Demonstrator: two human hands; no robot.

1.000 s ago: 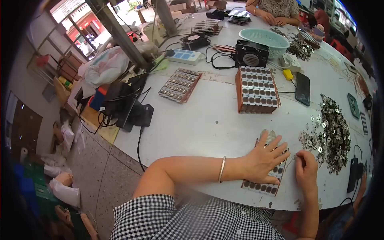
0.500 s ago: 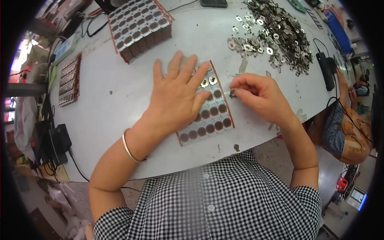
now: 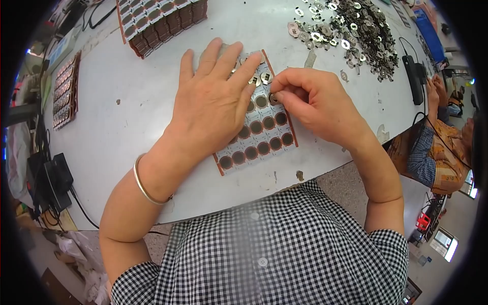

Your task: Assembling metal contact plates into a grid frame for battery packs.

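Observation:
A panel of small circuit boards (image 3: 257,139) with reddish edge strips and rows of dark round pads lies on the table before me. My left hand (image 3: 209,104) rests flat across its left and far part, fingers spread, covering many pads. My right hand (image 3: 320,104) pinches a small metal clip (image 3: 273,98) between thumb and fingertips, right at a pad by the panel's right edge. Fingers partly hide this clip. Shiny metal clips (image 3: 266,78) sit on pads in the row just beyond; the nearer rows show bare dark pads.
A heap of loose metal clips (image 3: 368,40) spreads at the far right. A tall stack of panels (image 3: 170,23) stands at the far left, with clip-covered panels (image 3: 65,94) further left. Black adapters (image 3: 58,178) and cables line the left edge. Another person (image 3: 445,152) sits at the right.
My right hand has moved left with the metal clip, from beside the panel onto a pad at its right edge. My left hand stays spread on the panel. The whole view has shifted slightly.

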